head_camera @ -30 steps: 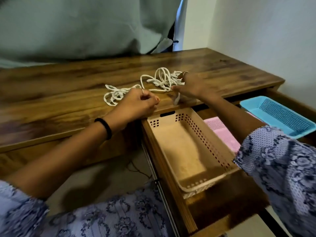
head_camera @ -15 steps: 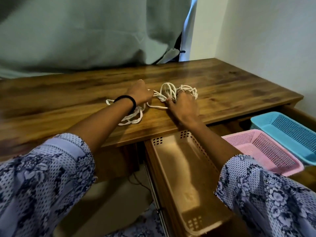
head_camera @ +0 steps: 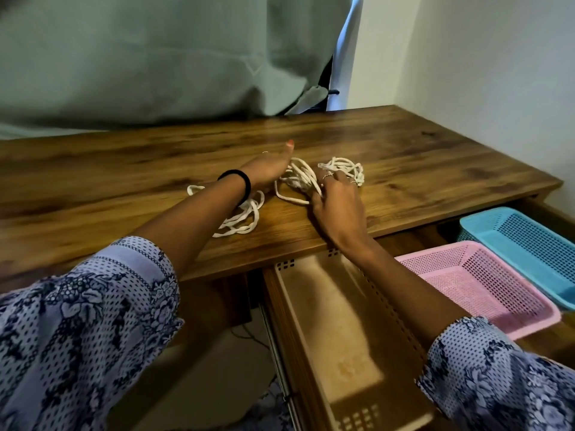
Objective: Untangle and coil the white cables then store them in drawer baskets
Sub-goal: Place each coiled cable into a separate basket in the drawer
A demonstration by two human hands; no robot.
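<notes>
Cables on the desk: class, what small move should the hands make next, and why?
Probably lift one loop clear of the pile. The cables lie tangled on the desk, both the left hand and right hand are on them, and the baskets hold none.

sleeves [head_camera: 93,306]: blue floral print | wristband [head_camera: 239,178]: black, left | finger rings [head_camera: 325,177]

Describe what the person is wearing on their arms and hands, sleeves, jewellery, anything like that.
Both forearms are bare below loose sleeves in pale lilac-blue fabric printed with dark navy flowers and dots. The left wrist carries a black band. The left hand shows a thin ring and a pinkish-red painted nail. The right hand wears thin rings on at least two fingers.
</notes>
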